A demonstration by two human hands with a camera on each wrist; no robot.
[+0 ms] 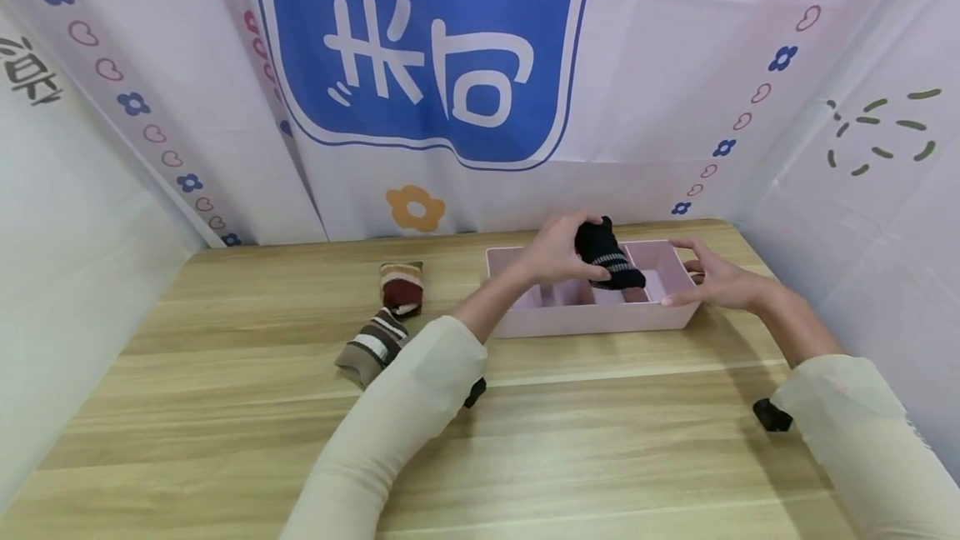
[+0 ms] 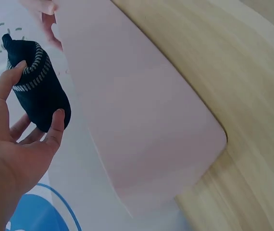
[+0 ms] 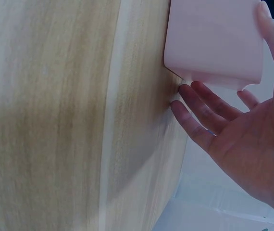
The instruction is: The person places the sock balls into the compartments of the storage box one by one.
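My left hand [image 1: 558, 252] grips a rolled black sock [image 1: 611, 257] with grey dashed bands, thumb on one side and fingers on the other. The sock is above a pale pink divided box [image 1: 592, 322]; in the left wrist view the sock [image 2: 40, 91] is beside the box's long wall. At the box's right end, my right hand [image 1: 723, 280] holds it between the thumb at the front and a finger at the back corner. The other fingers [image 3: 199, 108] spread below that end wall. Brownish patches show inside the box, but I cannot tell what they are.
Left of the box lie a red, orange and cream striped sock bundle [image 1: 402, 288] and a grey-brown striped one [image 1: 372, 347], partly behind the left sleeve. Small black objects show beside both sleeves. A printed cloth [image 1: 630, 107] hangs behind the wooden table [image 1: 225, 407].
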